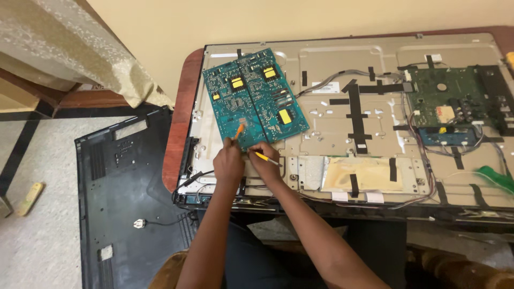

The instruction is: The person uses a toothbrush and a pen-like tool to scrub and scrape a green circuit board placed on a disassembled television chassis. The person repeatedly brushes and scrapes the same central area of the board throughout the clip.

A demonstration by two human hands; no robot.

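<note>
Head view. Far left of the hands, a black back cover (pixel 128 198) lies on the floor. Left hand (pixel 228 162) closed around an orange-tipped tool (pixel 238 131), tip on the lower edge of a teal circuit board (pixel 254 96). Right hand (pixel 265 160), touching the left, grips a yellow-handled tool (pixel 266 158) just below that board. Both hands rest on the metal panel (pixel 342 123). Well right of them, a green board (pixel 455 104) with taped wires.

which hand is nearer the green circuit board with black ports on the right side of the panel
Right. The right hand sits at the teal board's lower edge, on the side toward the green circuit board; the left hand is just beyond it, farther away.
</note>
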